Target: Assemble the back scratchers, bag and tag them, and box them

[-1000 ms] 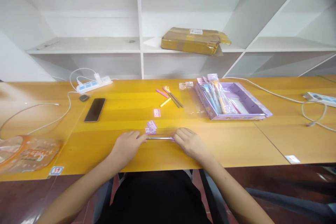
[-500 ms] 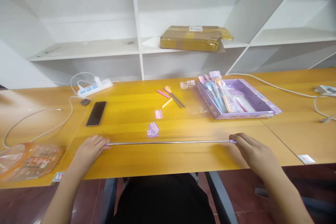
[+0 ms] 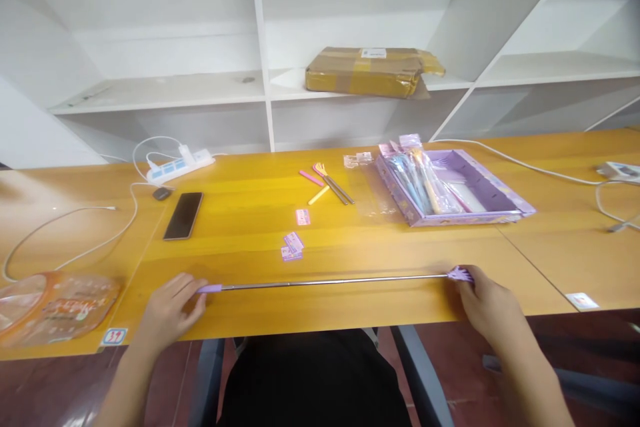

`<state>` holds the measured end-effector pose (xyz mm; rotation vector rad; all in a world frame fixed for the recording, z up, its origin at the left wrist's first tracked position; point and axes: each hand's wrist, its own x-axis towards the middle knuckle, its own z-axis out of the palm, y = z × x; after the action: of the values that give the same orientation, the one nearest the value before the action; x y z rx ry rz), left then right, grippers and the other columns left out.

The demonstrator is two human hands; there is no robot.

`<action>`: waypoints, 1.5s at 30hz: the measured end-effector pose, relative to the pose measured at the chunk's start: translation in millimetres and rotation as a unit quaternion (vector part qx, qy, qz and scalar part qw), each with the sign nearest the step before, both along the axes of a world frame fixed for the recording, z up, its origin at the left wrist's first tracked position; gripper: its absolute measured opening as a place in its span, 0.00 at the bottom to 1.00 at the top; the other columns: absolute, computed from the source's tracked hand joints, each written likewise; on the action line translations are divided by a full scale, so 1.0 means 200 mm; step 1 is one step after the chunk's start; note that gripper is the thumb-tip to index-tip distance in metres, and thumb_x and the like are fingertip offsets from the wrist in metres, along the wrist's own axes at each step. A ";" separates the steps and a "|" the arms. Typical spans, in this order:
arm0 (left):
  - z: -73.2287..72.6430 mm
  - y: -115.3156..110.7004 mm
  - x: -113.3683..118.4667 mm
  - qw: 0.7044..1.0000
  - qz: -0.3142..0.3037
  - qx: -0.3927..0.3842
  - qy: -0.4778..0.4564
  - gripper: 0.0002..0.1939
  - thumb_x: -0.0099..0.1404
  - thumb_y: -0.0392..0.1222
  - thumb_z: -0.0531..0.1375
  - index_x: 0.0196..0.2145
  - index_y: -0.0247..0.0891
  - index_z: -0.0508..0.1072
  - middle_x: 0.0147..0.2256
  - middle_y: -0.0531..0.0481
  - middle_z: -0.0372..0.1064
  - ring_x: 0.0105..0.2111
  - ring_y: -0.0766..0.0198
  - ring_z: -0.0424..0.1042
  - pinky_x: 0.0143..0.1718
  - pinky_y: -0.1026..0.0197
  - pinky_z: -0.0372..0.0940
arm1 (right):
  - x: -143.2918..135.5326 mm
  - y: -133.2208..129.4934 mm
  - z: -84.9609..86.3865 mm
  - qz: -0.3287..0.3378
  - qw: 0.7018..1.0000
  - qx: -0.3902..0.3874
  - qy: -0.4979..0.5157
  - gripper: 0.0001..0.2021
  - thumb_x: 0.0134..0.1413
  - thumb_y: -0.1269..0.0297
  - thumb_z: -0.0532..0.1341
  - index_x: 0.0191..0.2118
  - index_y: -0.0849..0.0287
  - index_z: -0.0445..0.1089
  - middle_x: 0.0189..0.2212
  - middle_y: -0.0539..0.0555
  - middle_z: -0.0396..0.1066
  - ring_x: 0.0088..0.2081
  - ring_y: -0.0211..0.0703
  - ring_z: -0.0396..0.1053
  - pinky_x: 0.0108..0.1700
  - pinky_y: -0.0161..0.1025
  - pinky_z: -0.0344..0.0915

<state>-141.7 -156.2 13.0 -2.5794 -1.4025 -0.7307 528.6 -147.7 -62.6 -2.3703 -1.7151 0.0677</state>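
Observation:
A telescopic back scratcher (image 3: 330, 281) stretches from side to side above the front of the table, its thin metal rod drawn out long. My left hand (image 3: 173, 310) is closed on its lilac handle at the left end. At the other end, my right hand (image 3: 487, 300) grips the lilac claw-shaped head, whose prongs show beside the fingers. Beyond the rod lie small purple cards (image 3: 293, 245) and a pink card (image 3: 303, 217). Farther back are scratcher parts: metal rods with claw heads (image 3: 334, 183), a pink tube (image 3: 311, 178) and a yellow tube (image 3: 319, 195).
A purple box (image 3: 500, 210) with bagged scratchers stands right of centre. Left are a phone (image 3: 183, 216), a power strip (image 3: 181, 168) with cables, and an orange-clear plastic bag (image 3: 65, 307). A taped carton (image 3: 364, 72) rests on the shelf behind.
Both hands have shifted slightly; the scratcher's left end is lower and nearer me. The lilac handle and claw head, mostly covered before, now show more.

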 end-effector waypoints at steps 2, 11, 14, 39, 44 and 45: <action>0.02 -0.01 0.01 1.000 -0.014 0.020 -0.011 0.08 0.72 0.34 0.60 0.47 0.40 0.76 0.33 0.50 0.74 0.32 0.62 0.73 0.37 0.60 0.68 | -0.03 0.02 0.01 -0.013 1.000 -0.007 -0.007 0.18 0.70 0.59 0.50 0.51 0.61 0.73 0.32 0.63 0.79 0.30 0.56 0.77 0.34 0.43 0.65; -0.05 0.12 0.46 0.997 -0.052 0.053 -0.006 0.14 0.69 0.32 0.61 0.50 0.44 0.77 0.33 0.55 0.76 0.29 0.64 0.75 0.31 0.61 0.67 | -0.60 0.14 0.18 0.118 0.990 -0.069 -0.020 0.17 0.70 0.74 0.49 0.59 0.64 0.64 0.32 0.60 0.79 0.31 0.50 0.78 0.32 0.39 0.58; -0.07 0.14 0.75 0.997 -0.053 0.049 -0.019 0.13 0.69 0.33 0.60 0.48 0.44 0.79 0.29 0.55 0.74 0.25 0.65 0.71 0.28 0.61 0.64 | -0.94 0.13 0.20 0.178 0.979 -0.061 -0.074 0.13 0.67 0.78 0.52 0.53 0.62 0.65 0.33 0.60 0.79 0.31 0.48 0.78 0.30 0.37 0.56; -0.18 0.23 0.81 0.998 0.007 -0.042 -0.039 0.15 0.81 0.47 0.54 0.49 0.41 0.79 0.38 0.46 0.74 0.39 0.56 0.70 0.42 0.54 0.68 | -1.18 0.10 0.18 0.350 0.919 0.020 0.183 0.12 0.77 0.63 0.49 0.51 0.56 0.70 0.41 0.56 0.79 0.37 0.47 0.79 0.40 0.40 0.71; -0.19 0.21 0.81 0.997 -0.010 -0.056 -0.046 0.14 0.82 0.45 0.53 0.51 0.40 0.77 0.39 0.46 0.74 0.40 0.56 0.69 0.42 0.55 0.67 | -1.17 0.09 0.15 0.361 0.917 0.027 0.170 0.15 0.75 0.69 0.49 0.58 0.57 0.68 0.44 0.58 0.80 0.38 0.48 0.80 0.40 0.39 0.73; -0.19 0.20 0.81 0.998 -0.009 -0.051 -0.044 0.14 0.82 0.45 0.53 0.51 0.40 0.77 0.38 0.46 0.73 0.39 0.56 0.69 0.42 0.55 0.67 | -1.16 0.09 0.14 0.363 0.917 0.028 0.163 0.16 0.73 0.72 0.49 0.59 0.56 0.68 0.44 0.58 0.80 0.38 0.48 0.80 0.40 0.39 0.73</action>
<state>20.8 -115.5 -24.7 -2.6700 -1.4820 -0.8039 296.1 -129.7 -33.6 -1.4486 -2.2554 0.4873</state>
